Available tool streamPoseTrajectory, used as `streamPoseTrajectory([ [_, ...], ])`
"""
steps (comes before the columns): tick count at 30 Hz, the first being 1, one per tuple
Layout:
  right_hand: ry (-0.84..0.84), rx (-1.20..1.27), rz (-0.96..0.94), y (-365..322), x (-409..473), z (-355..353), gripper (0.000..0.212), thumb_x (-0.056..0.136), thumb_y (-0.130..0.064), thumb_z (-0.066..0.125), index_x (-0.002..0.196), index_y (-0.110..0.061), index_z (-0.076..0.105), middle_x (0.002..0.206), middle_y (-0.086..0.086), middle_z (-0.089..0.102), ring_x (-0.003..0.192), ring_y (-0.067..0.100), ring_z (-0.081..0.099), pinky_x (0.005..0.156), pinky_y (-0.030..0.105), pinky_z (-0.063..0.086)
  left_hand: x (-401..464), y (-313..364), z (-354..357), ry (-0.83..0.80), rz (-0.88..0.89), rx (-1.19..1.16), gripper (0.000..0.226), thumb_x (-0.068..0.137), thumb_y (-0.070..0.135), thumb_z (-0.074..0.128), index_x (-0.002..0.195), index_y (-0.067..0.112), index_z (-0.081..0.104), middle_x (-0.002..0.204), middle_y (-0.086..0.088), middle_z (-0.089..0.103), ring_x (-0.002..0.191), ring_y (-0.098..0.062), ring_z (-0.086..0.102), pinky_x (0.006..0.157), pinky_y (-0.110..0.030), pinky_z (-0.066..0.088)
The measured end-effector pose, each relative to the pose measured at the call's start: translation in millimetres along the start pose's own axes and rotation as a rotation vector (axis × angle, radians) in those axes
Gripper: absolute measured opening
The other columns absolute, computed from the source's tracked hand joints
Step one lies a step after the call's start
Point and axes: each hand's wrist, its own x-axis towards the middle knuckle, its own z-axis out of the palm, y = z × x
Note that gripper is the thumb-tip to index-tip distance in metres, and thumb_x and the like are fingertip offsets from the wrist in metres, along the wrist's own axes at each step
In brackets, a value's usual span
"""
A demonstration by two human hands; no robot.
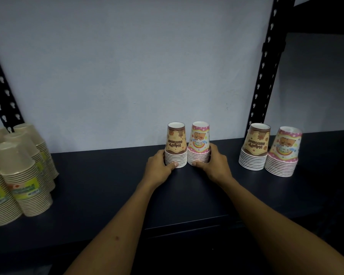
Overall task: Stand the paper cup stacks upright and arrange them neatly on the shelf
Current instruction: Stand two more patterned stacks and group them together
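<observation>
My forearms reach in over the dark shelf (pixel 107 175), and my left hand (pixel 158 168) cups the brown stack (pixel 176 145) while my right hand (pixel 213 165) cups the pink stack (pixel 199 144), the two standing rim-down and touching near the back wall (pixel 127 66). Well to the right stand another brown stack (pixel 255 148) and pink stack (pixel 284 151), just beside each other by the black upright (pixel 266 66). At far left a crowd of wrapped plain stacks (pixel 18 171) leans; nothing stands between the groups.

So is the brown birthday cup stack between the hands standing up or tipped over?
Standing: the brown birthday paper cup stack rests rims-down on the dark shelf.
</observation>
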Motion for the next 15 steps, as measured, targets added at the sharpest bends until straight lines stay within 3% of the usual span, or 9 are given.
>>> streamPoseTrajectory([
  [15, 0.057, 0.005, 0.015, 1.1, -30.6, -25.1, 0.071, 0.070, -0.025, 0.085, 0.128, -0.011, 0.046, 0.130, 0.007, 0.059, 0.116, 0.022, 0.058, 0.086, 0.025, 0.044, -29.2, 19.9, 3.1, -0.058, 0.039, 0.174, 0.052, 0.086, 0.031, 0.068, 0.131, 0.014, 0.049, 0.132, -0.006, 0.060, 0.119, -0.023, 0.057, 0.098, -0.039, 0.048],
])
